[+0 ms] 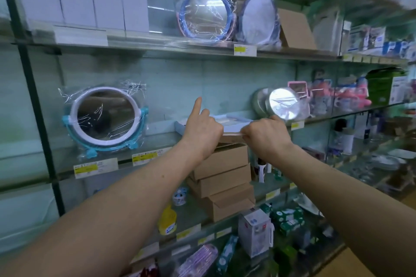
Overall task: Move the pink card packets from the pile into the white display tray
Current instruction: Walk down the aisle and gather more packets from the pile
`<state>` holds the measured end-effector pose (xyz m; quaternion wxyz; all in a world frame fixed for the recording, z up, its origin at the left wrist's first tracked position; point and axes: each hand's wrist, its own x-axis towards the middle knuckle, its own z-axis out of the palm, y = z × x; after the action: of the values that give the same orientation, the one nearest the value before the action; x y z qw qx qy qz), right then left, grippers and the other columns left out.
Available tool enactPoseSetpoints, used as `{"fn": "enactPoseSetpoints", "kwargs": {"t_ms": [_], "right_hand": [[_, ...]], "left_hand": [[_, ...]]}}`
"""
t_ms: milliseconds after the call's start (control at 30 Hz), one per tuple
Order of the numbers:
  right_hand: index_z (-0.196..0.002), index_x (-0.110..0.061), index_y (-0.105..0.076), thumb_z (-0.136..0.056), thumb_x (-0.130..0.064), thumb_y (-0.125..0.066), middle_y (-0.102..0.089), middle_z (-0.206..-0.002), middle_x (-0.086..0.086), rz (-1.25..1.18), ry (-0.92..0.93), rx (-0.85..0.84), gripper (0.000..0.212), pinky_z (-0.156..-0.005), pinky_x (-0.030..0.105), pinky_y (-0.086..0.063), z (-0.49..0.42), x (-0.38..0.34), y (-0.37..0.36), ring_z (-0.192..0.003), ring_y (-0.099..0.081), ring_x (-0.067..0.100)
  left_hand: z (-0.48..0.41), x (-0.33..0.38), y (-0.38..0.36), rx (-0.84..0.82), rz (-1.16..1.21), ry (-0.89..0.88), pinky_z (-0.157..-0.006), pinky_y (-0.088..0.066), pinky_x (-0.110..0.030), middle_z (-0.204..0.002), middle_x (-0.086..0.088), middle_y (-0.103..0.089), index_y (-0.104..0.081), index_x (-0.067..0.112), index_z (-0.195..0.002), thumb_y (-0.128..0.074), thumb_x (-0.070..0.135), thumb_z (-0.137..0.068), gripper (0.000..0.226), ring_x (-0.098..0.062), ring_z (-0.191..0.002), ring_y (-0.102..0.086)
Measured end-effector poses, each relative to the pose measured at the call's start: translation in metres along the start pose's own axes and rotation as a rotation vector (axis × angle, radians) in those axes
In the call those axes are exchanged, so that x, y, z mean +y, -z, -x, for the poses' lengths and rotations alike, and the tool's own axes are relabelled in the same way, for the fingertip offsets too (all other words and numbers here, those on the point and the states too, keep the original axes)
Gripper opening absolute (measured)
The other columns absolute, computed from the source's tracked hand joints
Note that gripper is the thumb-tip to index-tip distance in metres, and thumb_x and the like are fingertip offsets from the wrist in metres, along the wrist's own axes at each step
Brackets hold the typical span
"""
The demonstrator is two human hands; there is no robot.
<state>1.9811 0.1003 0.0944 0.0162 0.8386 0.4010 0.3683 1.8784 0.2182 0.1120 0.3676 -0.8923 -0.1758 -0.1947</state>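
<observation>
We grip the white display tray (234, 129) with left hand (202, 129) and right hand (266, 136) — left forefinger straight up — cardboard boxes (221, 162) just below.

Even, cool, greenish indoor light. Soft, faint shadows. Glare on mirror (284, 103) and wrap (207, 10). Motion blur upper right; right-hand shelves (371, 108) soft. Wide-angle bowing at edges.

Two hands (202, 129) (266, 136); one tray (233, 128)
</observation>
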Motion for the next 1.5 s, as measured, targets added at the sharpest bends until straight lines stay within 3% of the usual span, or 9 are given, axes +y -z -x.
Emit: {"fn": "enactPoseSetpoints", "kwargs": {"t_ms": [267, 433, 567, 767, 1000, 1100, 1267, 1367, 1500], "right_hand": [[-0.077, -0.025, -0.052, -0.089, -0.012, -0.050, -0.058, -0.077, -0.003, -0.015, 0.054, 0.100, 0.018, -0.069, 0.031, -0.023, -0.073, 0.013, -0.037, -0.068, -0.047, 0.021], [-0.079, -0.025, -0.055, -0.089, -0.011, -0.050, -0.065, -0.086, -0.003, -0.076, 0.079, 0.143, 0.017, -0.070, 0.031, -0.023, -0.120, 0.020, -0.059, -0.075, -0.055, 0.022], [-0.078, -0.023, -0.056, -0.086, -0.008, -0.051, -0.064, -0.082, -0.002, -0.086, 0.091, 0.162, 0.018, -0.073, 0.031, -0.027, -0.151, 0.015, -0.085, -0.068, -0.045, 0.021], [-0.076, -0.021, -0.052, -0.090, -0.013, -0.046, -0.061, -0.080, 0.000, -0.212, 0.166, 0.143, 0.017, -0.072, 0.031, -0.027, -0.186, -0.002, -0.108, -0.075, -0.055, 0.026], [-0.096, -0.018, -0.066, -0.090, -0.026, -0.050, -0.067, -0.096, 0.008, -0.553, 0.112, 0.027, 0.019, -0.065, 0.029, -0.036, -0.222, -0.003, -0.119, -0.091, -0.057, 0.032], [-0.098, -0.016, -0.066, -0.089, -0.026, -0.053, -0.066, -0.098, 0.008, -0.667, 0.093, -0.001, 0.018, -0.066, 0.028, -0.035, -0.233, -0.002, -0.129, -0.093, -0.056, 0.031], [-0.103, -0.017, -0.064, -0.086, -0.024, -0.061, -0.065, -0.091, 0.003, -0.967, 0.040, -0.067, 0.019, -0.079, 0.033, -0.049, -0.251, 0.011, -0.146, -0.092, -0.061, 0.027], [-0.108, -0.011, -0.059, -0.086, -0.016, -0.063, -0.062, -0.081, 0.005, -1.235, 0.030, -0.194, 0.022, -0.074, 0.041, -0.056, -0.256, 0.018, -0.154, -0.073, -0.062, 0.026], [-0.118, -0.016, -0.053, -0.089, -0.012, -0.061, -0.059, -0.085, 0.007, -1.383, 0.031, -0.373, 0.030, -0.055, 0.025, -0.055, -0.255, 0.025, -0.163, -0.063, -0.058, 0.014]], "left_hand": [[-0.067, -0.023, -0.036, 0.078, -0.038, 0.082, -0.116, -0.003, -0.051, -0.088, 0.000, -0.067, -0.067, 0.024, -0.087, -0.054, 0.021, -0.092, 0.015, -0.024, -0.103, -0.053], [-0.110, -0.039, -0.062, 0.095, -0.062, 0.094, -0.115, -0.007, -0.050, -0.088, 0.000, -0.066, -0.067, 0.023, -0.087, -0.051, 0.022, -0.094, 0.017, -0.024, -0.102, -0.054], [-0.129, -0.046, -0.090, 0.085, -0.045, 0.112, -0.115, -0.007, -0.049, -0.088, 0.001, -0.066, -0.067, 0.023, -0.088, -0.052, 0.022, -0.092, 0.016, -0.023, -0.101, -0.054], [-0.142, -0.067, -0.118, 0.032, -0.029, 0.145, -0.116, -0.005, -0.048, -0.098, -0.003, -0.068, -0.068, 0.020, -0.097, -0.045, 0.028, -0.096, 0.024, -0.025, -0.107, -0.052], [-0.157, -0.093, -0.144, -0.050, 0.397, 0.439, -0.106, -0.023, -0.041, -0.077, 0.003, -0.059, -0.052, 0.021, -0.065, -0.050, 0.048, -0.092, 0.039, -0.023, -0.091, -0.056], [-0.162, -0.094, -0.151, -0.060, 0.544, 0.519, -0.095, -0.031, -0.037, -0.072, 0.006, -0.059, -0.055, 0.021, -0.064, -0.055, 0.049, -0.090, 0.038, -0.021, -0.081, -0.053], [-0.170, -0.092, -0.151, -0.019, 1.027, 0.741, -0.056, -0.033, -0.025, -0.063, 0.000, -0.053, -0.058, 0.016, -0.063, -0.071, 0.031, -0.083, 0.028, -0.018, -0.064, -0.045], [-0.176, -0.085, -0.148, -0.007, 1.184, 0.830, -0.055, -0.032, -0.025, -0.070, -0.008, -0.053, -0.052, 0.010, -0.064, -0.071, 0.019, -0.083, 0.028, -0.019, -0.068, -0.045], [-0.179, -0.070, -0.147, -0.140, 1.159, 0.866, -0.052, -0.035, -0.021, -0.063, -0.004, -0.055, -0.051, 0.011, -0.067, -0.067, 0.012, -0.085, 0.024, -0.013, -0.054, -0.048]]}}
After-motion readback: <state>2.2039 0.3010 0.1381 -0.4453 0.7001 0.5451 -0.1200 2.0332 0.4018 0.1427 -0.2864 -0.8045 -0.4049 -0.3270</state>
